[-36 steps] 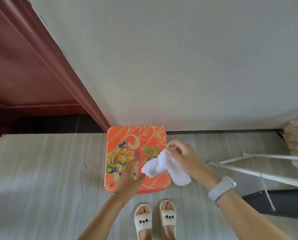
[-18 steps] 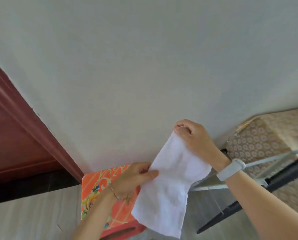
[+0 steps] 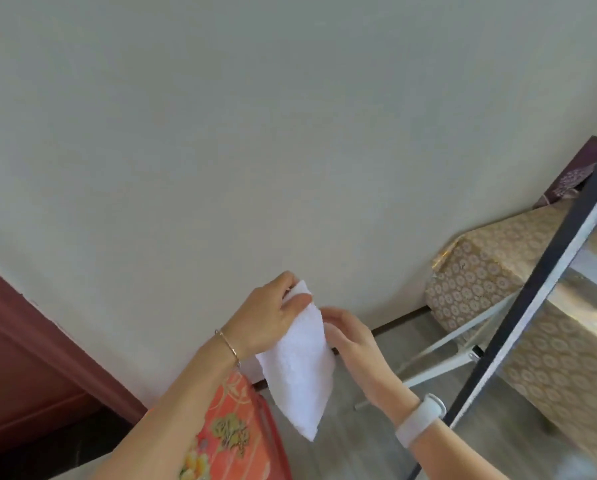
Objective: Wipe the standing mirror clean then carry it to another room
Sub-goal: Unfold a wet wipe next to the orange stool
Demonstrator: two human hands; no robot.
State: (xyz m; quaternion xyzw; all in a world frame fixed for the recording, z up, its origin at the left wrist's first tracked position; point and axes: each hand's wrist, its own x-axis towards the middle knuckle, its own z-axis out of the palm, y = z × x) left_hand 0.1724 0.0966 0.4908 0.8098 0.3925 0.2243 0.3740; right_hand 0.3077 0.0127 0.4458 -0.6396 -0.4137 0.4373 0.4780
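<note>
A white cloth (image 3: 298,367) hangs in front of me, pinched at its top edge by my left hand (image 3: 267,315). My right hand (image 3: 350,336) rests against the cloth's right side with its fingers curled on the fabric. The standing mirror (image 3: 567,348) leans at the right edge of the view, with a dark frame (image 3: 525,296) along its left side and a white metal stand (image 3: 442,353) behind it. Its glass reflects a patterned box.
A gold patterned box (image 3: 477,275) sits on the floor by the wall behind the mirror. An orange floral stool (image 3: 231,438) stands below my left arm. A dark red door frame (image 3: 47,341) is at the lower left. A plain wall (image 3: 255,133) fills most of the view.
The cloth was lifted off the stool and shaken out. My left hand moved up to its top edge, my right hand dropped to its side, and my view swung right toward the mirror.
</note>
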